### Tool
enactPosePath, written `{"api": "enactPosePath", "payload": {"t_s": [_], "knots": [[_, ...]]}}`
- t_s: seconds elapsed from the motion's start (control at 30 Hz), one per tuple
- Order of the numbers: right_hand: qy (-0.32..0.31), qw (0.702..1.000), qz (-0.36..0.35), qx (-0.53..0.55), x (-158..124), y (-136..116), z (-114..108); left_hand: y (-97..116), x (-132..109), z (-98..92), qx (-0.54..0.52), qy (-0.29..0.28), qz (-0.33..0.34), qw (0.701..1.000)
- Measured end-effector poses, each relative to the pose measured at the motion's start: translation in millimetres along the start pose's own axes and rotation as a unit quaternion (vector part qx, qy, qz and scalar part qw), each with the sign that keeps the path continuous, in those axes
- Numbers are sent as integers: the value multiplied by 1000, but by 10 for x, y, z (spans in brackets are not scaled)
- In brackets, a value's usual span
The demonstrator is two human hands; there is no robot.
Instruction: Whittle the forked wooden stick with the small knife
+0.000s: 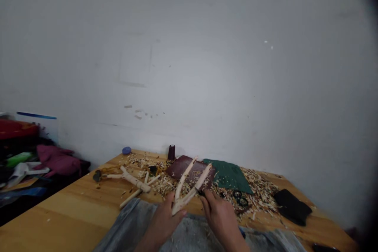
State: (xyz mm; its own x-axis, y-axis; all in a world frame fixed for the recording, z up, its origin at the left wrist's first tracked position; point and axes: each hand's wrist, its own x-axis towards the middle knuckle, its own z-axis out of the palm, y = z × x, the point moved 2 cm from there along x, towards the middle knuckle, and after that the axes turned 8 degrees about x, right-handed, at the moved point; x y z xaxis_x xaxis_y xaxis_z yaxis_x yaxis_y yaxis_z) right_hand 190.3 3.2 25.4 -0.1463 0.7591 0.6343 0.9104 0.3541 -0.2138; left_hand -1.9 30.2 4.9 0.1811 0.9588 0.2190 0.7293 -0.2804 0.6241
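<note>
Left-hand fingers [178, 211] wrap a peeled forked branch [191, 189], while right-hand fingers [207, 201] curl tightly around a dark knife handle [201, 193].

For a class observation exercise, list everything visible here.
forked branch: one, pale, held up
dark-handled tool: one, black, against branch
wood shavings: many, cream, on table
table: one, tan, under everything
carved branch: one, pale, table left
green cloth: one, green, table back
leather piece: one, brown, beside cloth
spool: one, dark, back edge
blue lump: one, blue, back corner
scissors: one, black, in shavings
black pouch: one, black, table right
left hand: one, holding branch
right hand: one, holding tool
</note>
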Motion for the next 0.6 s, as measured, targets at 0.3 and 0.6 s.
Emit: {"api": "enactPosePath", "payload": {"t_s": [0.3,0.6], "knots": [[120,990,51,-50,41,358,-169,45,-79,-12,-28,-1,40,999],[36,997,-74,-4,-32,-213,-35,151,-87,-172,-72,47,8,996]]}}
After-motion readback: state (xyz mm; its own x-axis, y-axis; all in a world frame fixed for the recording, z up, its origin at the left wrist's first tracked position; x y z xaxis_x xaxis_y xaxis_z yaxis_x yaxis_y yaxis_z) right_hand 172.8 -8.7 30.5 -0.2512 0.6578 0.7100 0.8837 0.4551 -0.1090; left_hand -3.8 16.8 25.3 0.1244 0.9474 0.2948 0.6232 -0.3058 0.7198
